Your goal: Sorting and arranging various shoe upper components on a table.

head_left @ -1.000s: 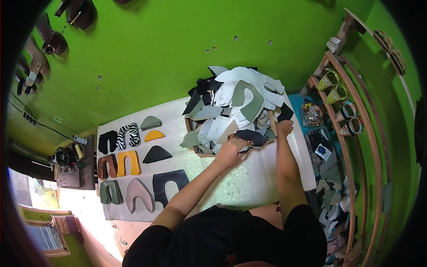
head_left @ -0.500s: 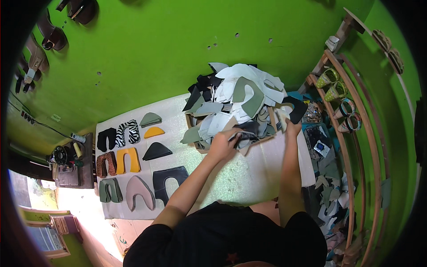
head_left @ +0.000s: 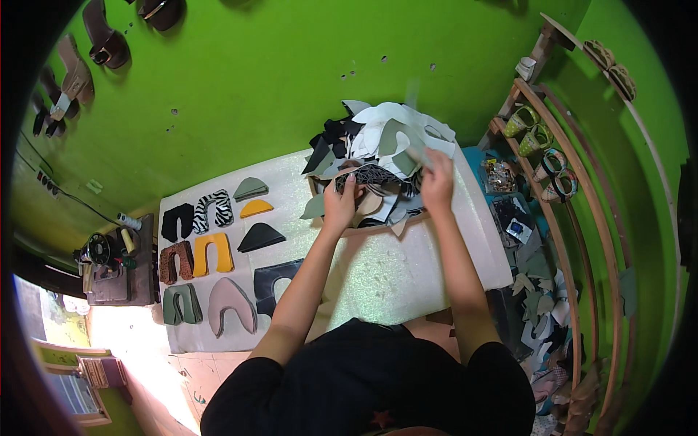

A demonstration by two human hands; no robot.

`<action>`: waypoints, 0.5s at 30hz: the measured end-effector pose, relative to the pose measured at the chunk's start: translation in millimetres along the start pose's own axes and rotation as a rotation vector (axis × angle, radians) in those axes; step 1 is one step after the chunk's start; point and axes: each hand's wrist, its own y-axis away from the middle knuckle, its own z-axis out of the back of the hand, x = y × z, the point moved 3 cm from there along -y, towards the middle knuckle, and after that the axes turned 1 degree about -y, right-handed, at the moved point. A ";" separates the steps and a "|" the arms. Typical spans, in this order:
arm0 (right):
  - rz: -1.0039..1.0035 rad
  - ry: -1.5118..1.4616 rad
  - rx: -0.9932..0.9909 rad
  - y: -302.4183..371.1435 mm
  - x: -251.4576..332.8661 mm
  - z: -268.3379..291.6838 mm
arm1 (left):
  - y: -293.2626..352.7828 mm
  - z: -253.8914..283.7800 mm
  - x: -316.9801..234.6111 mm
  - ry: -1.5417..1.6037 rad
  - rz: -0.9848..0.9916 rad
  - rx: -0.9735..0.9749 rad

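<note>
A box (head_left: 354,232) of cut material scraps stands at the back of the pale table, heaped with white scraps (head_left: 372,138), grey-green ones and black ones. My left hand (head_left: 340,203) is closed, its thumb up, on the left end of a dark patterned material piece (head_left: 378,175) over the box. At the right side of the heap is my right hand (head_left: 438,183), raised close to the white and grey-green scraps. Its fingertips are smeared by motion, so I cannot see whether they hold anything.
Sorted stacks of arch-shaped pieces lie on the left of the table, among them yellow (head_left: 211,254), zebra-patterned (head_left: 213,211) and pink (head_left: 233,307). A wooden shoe rack (head_left: 549,160) stands at right, above heaped offcuts (head_left: 542,305). A small side table (head_left: 142,269) holds spools at left.
Both hands have come over the box, the right moving left from the box's right side. The dark patterned piece now shows in my left hand. The light piece at my right hand is gone from there.
</note>
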 end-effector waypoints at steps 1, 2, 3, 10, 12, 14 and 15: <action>-0.012 0.028 0.112 5.3 3.2 -11.9 | 0.1 4.5 1.6 -0.038 -0.022 -0.006; -0.023 0.056 0.224 12.9 4.2 -23.6 | 0.7 8.9 3.5 -0.077 -0.044 -0.012; -0.061 0.004 0.256 19.8 3.5 -32.5 | 2.2 13.9 5.8 -0.078 -0.049 -0.019; -0.244 -0.219 -0.007 15.7 -13.2 -29.1 | 19.5 44.9 5.7 0.128 0.102 -0.134; -0.246 -0.227 -0.038 10.7 -17.0 -21.6 | 24.9 46.2 3.3 0.132 0.073 -0.144; -0.314 -0.263 -0.089 7.7 -16.1 -16.9 | 24.9 54.4 11.6 -0.018 -0.013 -0.079; -0.315 -0.264 -0.089 6.9 -13.6 -14.8 | 26.4 54.0 9.0 -0.167 -0.096 -0.011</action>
